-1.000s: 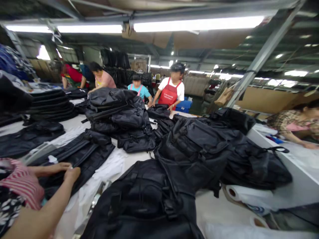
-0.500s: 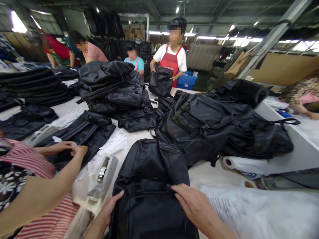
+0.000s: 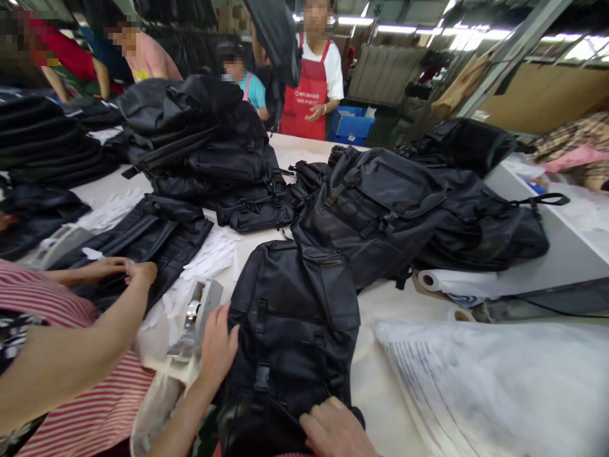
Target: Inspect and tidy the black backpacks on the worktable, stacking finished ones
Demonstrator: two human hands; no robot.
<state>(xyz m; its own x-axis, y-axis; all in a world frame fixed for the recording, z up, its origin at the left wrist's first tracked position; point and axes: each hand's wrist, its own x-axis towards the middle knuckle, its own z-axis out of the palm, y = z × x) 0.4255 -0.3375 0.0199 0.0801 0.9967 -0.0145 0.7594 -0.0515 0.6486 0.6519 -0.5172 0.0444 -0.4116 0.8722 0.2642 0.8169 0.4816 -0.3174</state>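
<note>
A black backpack [image 3: 290,343] with buckled straps lies on its back on the table before me, front panel up. My left hand [image 3: 219,346] rests along its left edge, fingers stretched out and thumb beside the bag's side. Low on the front, my right hand [image 3: 335,428] has its fingers curled onto the black material near the end closest to me; the fingertips are partly hidden. One buckle [image 3: 261,377] hangs on the left strap between my hands. More black backpacks [image 3: 380,203] are heaped just beyond it.
Left of me a co-worker's hands [image 3: 128,270] work over another black bag [image 3: 162,235]. A grey metal device [image 3: 195,320] and white paper tags [image 3: 209,254] lie between us. A white plastic sack [image 3: 495,381] and rolls [image 3: 451,280] are at right. A person in a red apron [image 3: 304,95] stands opposite.
My right hand has slid down toward the near end of the backpack. My left hand has moved up its edge, fingers straighter. Across the table, the person has raised a black bag.
</note>
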